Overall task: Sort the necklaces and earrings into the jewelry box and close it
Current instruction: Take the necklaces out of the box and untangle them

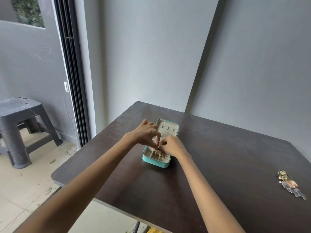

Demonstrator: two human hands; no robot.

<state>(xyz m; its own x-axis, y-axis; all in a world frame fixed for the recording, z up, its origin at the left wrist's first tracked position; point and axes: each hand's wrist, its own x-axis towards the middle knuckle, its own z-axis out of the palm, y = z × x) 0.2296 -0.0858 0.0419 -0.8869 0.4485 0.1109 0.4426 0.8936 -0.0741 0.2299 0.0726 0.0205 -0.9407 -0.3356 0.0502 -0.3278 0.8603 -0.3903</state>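
Observation:
A teal jewelry box (155,161) lies open on the dark table (218,157), its cream lid flat behind it with small hooks. Both my hands meet over the middle of the box. My left hand (146,134) and my right hand (173,145) pinch the top of a gold piece of jewelry (159,153), which hangs down into the cream compartments. Whether it is an earring or a necklace I cannot tell. A small pile of further jewelry (290,184), gold and dark pieces, lies near the table's right edge.
A dark wicker-look stool (18,121) stands on the tiled floor to the left, beside a sliding door frame (72,73). Grey walls close off the table's far side. Something yellow (152,230) shows under the table's front edge.

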